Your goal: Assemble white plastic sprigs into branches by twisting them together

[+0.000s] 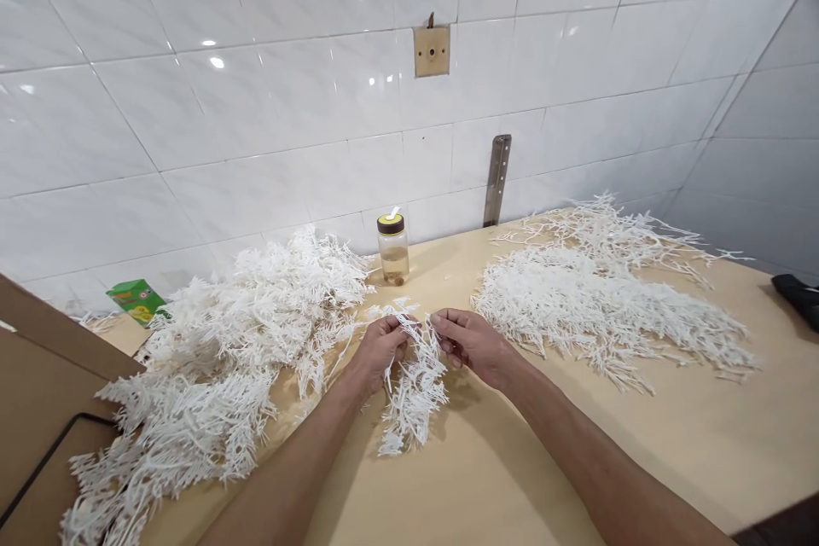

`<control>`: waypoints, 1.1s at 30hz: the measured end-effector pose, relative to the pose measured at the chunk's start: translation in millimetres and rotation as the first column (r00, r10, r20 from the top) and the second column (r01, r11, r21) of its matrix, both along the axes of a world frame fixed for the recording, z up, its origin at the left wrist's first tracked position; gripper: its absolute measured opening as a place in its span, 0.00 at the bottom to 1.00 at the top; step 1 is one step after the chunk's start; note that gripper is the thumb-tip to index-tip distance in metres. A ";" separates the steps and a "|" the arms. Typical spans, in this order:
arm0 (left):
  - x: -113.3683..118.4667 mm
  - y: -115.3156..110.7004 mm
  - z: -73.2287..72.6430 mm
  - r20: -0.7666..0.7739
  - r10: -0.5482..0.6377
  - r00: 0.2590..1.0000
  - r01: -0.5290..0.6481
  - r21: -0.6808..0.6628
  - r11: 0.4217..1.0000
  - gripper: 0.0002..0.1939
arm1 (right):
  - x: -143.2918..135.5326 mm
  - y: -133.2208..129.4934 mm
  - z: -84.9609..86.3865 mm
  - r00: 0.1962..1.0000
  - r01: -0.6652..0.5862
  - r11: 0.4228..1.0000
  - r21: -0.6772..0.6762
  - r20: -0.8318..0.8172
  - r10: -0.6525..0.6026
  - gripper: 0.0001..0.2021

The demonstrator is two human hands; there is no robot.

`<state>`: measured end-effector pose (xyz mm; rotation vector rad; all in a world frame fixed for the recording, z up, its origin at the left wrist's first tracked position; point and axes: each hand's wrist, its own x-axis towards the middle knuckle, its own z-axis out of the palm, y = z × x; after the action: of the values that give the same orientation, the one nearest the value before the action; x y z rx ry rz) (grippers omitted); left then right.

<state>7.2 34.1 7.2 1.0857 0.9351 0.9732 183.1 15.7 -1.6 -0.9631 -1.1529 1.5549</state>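
Between my hands hangs a white, finely branched artificial sprig (415, 397), its bushy end drooping toward the tabletop. My left hand (382, 345) is closed around its upper part, with thumb and fingers pinched together. At the sprig's right side, my right hand (470, 341) pinches the top of it near a thin branch. Some fingertips are hidden by the white strands. A large heap of similar white sprigs (256, 316) lies to the left of my left hand. Beyond my right hand a flatter pile of white sprigs (595, 299) spreads across the table.
A jar of pale liquid with a dark lid (393, 252) stands behind my hands on the tan table (512, 461). A green box (136, 300) sits behind the left heap, near a brown cardboard-like panel (51, 392). A metal bracket (497, 179) leans on the tiled wall. A black object (797, 297) lies far right.
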 end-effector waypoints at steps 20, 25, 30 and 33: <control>-1.0 -7.8 13.8 -0.144 -0.067 0.987 0.046 -0.147 0.988 0.16 | -8.8 -4.8 2.9 0.788 0.274 0.856 0.439 0.408 -0.461 0.13; 2.1 -7.3 9.2 -0.155 0.062 0.986 -0.078 -0.100 0.992 0.19 | -11.7 -6.2 -1.1 0.901 0.233 0.921 0.312 0.286 -0.325 0.15; -0.4 -2.2 -4.7 -0.181 0.048 0.982 -0.047 0.010 0.999 0.18 | -14.7 -4.4 -4.5 0.954 0.235 0.953 0.192 0.144 -0.264 0.17; -0.3 -2.3 -6.7 -0.152 0.031 0.988 -0.023 0.052 0.998 0.18 | -13.6 -2.7 -5.8 0.949 0.240 0.951 0.194 0.160 -0.272 0.17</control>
<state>6.9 31.8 0.6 1.2055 1.0570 0.9494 169.5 13.0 -7.3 -1.1102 -1.2145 1.1573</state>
